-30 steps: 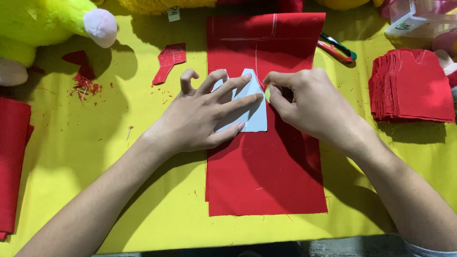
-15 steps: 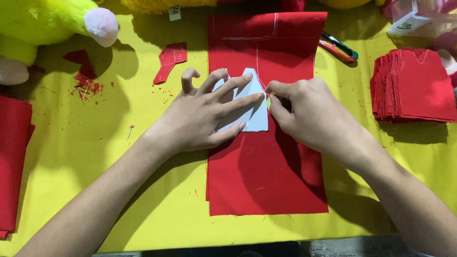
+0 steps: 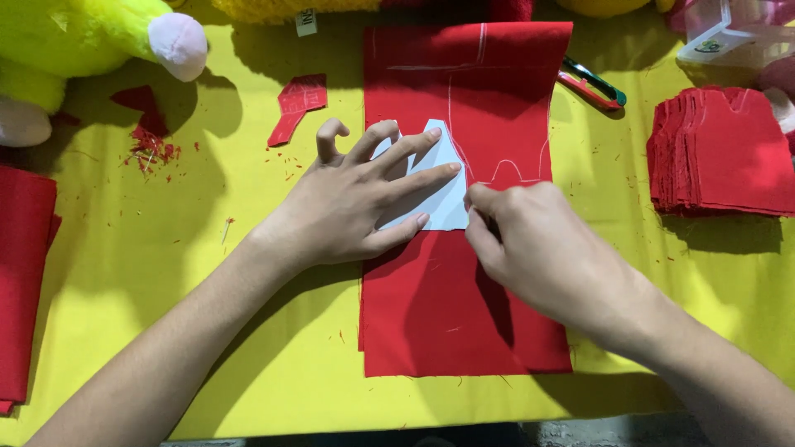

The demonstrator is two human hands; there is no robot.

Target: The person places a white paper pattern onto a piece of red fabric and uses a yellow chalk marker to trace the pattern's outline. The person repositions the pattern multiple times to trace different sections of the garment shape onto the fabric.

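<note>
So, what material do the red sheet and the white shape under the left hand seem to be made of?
The red sheet looks like felt or a similar soft cloth: matte, no shine, with pale traced lines on it. The white shape under the left hand looks like thin card or paper: flat, with crisp straight edges. Neither can be told for certain.

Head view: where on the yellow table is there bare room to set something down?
Bare yellow table lies between the left hand and the folded red fabric, and below the cut red stack. Crowded on the red sheet, under both hands.

Plush toy (image 3: 99, 41), perhaps scissors (image 3: 592, 83).
</note>
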